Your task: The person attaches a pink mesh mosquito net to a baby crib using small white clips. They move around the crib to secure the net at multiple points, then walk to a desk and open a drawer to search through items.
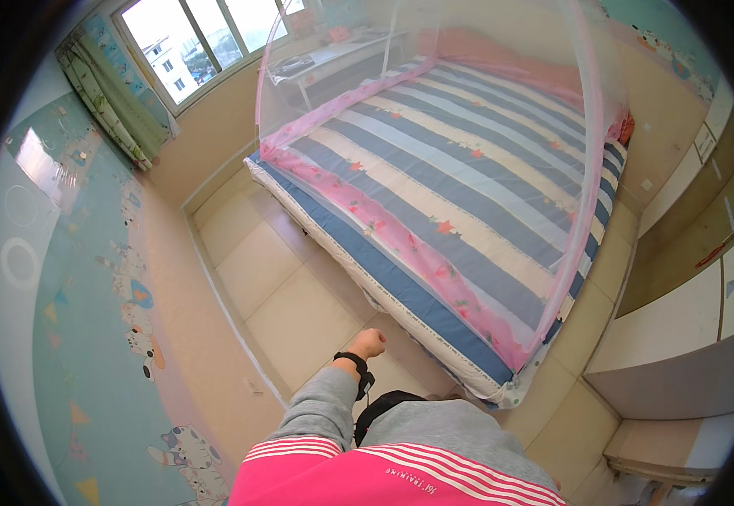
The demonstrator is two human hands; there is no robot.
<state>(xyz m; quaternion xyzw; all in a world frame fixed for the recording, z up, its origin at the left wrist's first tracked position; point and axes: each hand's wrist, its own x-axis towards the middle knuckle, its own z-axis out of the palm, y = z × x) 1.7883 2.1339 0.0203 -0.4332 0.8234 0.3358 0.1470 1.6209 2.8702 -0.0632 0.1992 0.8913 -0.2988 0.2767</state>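
My left hand (pixel 370 343) is held out over the tiled floor near the side of the bed, its fingers curled in and nothing seen in them. A black strap with a small device (pixel 362 373) circles that wrist. My right hand is out of view. Before me stands a bed (pixel 379 265) with a striped sheet (pixel 468 152) in blue, grey and cream, dotted with orange stars. Over it rises a sheer mosquito net (pixel 500 38), its pink lower border (pixel 398 243) printed with strawberries. A pink pole sleeve (pixel 585 209) runs up at the near right corner.
Tiled floor (pixel 297 297) lies between the bed and a wall with cartoon cats (pixel 142 322). A green curtain (pixel 104 95) hangs beside the window (pixel 202 44). Behind the net stands a white desk (pixel 335 57). Low white cabinetry (pixel 664 338) lines the right.
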